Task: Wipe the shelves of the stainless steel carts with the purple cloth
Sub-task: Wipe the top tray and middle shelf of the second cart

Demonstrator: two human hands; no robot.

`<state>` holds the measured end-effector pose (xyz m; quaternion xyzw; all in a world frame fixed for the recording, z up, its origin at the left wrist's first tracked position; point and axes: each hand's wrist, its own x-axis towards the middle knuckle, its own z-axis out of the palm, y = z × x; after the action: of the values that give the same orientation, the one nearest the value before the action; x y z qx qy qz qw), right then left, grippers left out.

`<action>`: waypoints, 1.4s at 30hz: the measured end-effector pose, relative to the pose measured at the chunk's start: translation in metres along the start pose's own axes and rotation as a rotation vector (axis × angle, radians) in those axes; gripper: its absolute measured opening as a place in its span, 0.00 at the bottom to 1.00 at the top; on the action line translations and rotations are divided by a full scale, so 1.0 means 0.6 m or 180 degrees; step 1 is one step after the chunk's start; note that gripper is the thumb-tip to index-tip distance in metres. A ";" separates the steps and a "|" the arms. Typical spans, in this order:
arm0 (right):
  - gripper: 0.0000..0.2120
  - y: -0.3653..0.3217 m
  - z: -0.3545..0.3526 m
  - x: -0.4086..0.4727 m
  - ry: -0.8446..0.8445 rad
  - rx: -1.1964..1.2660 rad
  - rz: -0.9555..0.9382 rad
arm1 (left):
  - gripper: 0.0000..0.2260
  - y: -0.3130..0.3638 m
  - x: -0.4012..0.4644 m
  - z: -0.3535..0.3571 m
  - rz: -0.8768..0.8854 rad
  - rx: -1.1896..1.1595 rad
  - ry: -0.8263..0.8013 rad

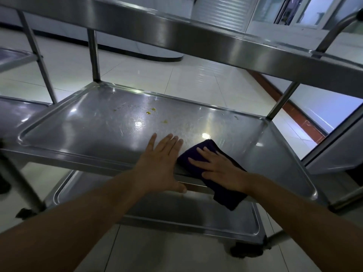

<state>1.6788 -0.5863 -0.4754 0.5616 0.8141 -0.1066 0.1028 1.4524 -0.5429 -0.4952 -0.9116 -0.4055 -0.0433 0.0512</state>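
Note:
A stainless steel cart fills the view, and its middle shelf (94,122) lies in front of me with yellow crumbs (151,110) and small specks near its far side. The purple cloth (222,191) lies over the shelf's near rim, with part of it hanging below the edge. My right hand (218,169) presses flat on the cloth with its fingers straight. Just left of the cloth, my left hand (161,163) rests flat on the shelf's near edge, its thumb over the rim.
The cart's top shelf (176,36) runs overhead and its bottom shelf (176,213) sits under my arms. A second steel cart (17,59) stands at the left. A caster wheel (246,252) is at the lower right. White tiled floor lies around the carts.

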 end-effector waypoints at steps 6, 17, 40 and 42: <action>0.22 -0.013 0.000 -0.040 -0.0073 0.0466 -0.0370 | 0.58 -0.158 -0.070 -0.013 0.0025 0.0121 -0.0173; 0.19 0.024 -0.036 0.126 0.0457 0.0268 0.0268 | 0.55 -0.194 -0.093 0.017 -0.0118 -0.0161 -0.0231; 0.23 -0.073 -0.030 0.142 0.0176 0.0082 0.0046 | 0.53 -0.173 -0.089 0.029 -0.0150 -0.0030 0.0045; 0.24 -0.092 -0.022 0.111 0.0066 0.0077 -0.0161 | 0.53 -0.172 -0.090 0.028 -0.0178 -0.0033 -0.0002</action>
<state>1.6032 -0.5419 -0.4786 0.5431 0.8277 -0.1132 0.0849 1.3404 -0.5120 -0.5127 -0.9002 -0.4307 -0.0465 0.0451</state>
